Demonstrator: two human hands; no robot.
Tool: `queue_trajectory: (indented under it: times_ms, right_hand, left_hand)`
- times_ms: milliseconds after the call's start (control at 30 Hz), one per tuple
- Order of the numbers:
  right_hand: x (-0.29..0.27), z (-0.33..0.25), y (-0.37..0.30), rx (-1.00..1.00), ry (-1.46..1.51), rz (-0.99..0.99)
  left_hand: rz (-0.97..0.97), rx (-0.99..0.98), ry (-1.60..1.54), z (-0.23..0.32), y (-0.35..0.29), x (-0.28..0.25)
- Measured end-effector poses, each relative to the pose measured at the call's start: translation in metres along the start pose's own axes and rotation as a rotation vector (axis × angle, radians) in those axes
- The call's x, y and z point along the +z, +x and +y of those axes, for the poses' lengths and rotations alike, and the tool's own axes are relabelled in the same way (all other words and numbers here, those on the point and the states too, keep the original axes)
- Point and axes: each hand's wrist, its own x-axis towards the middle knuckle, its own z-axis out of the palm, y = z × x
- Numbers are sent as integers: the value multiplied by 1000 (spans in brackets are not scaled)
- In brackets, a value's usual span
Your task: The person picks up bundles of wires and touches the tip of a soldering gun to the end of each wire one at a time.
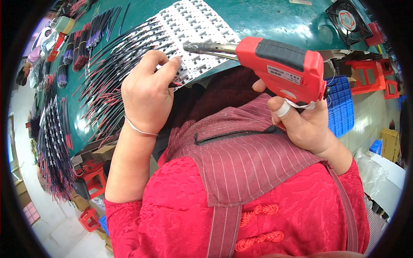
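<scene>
Snugly, right hand round soldering gun, wires beside curled left hand, its hold unclear

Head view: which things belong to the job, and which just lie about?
Likely in use:
red tool, in right hand
dark wires, near left hand
white panel

Likely lying about:
blue crate
red stool
cardboard box

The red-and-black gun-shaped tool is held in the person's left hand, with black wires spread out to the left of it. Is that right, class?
No: the head view shows the red-and-black gun-shaped tool in the right hand. Black wires are indeed spread out to its left.
</scene>
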Motion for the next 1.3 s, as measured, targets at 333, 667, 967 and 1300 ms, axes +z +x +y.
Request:
queue_trajectory:
  times_ms: [333, 667, 967, 1300]
  right_hand:
    - [-2, 7, 0, 84, -12, -16]
    - [3, 9, 5, 25, 39, -19]
    - [-2, 12, 1, 80, 10, -30]
    - [1, 9, 2, -37, 15, -3]
  left_hand:
    - [8, 5, 29, 0, 1, 0]
    - [2, 2, 39, 0, 2, 1]
    - [-16, -11, 28, -1, 1, 0]
    - [-9, -10, 29, -1, 1, 1]
